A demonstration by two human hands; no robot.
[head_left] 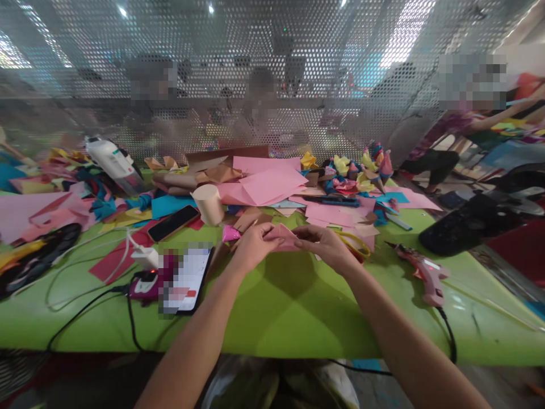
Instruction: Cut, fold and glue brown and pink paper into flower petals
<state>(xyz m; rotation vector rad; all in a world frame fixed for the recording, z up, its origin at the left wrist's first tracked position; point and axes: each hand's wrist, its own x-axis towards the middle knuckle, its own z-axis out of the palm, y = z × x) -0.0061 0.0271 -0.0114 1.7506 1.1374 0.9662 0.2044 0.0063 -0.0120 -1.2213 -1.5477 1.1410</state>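
Between my two hands is a small folded piece of pink paper [283,234], held just above the green table [298,307]. My left hand [255,245] pinches its left side with thumb and fingers. On the other side, my right hand [324,244] grips the right edge, fingertips pressed together. The paper comes to a peak at the top between the hands. Yellow-handled scissors [357,245] lie just beyond my right hand, partly hidden. A bright pink folded paper piece [230,233] sits beside my left hand.
A pink glue gun [430,281] and a black bottle [464,224] are at the right. Left are a lit phone [191,281], a dark phone [174,222], a power strip [147,287] and cables. Pink sheets [272,182] and a cardboard tube [208,204] lie behind. A person [451,130] sits far right.
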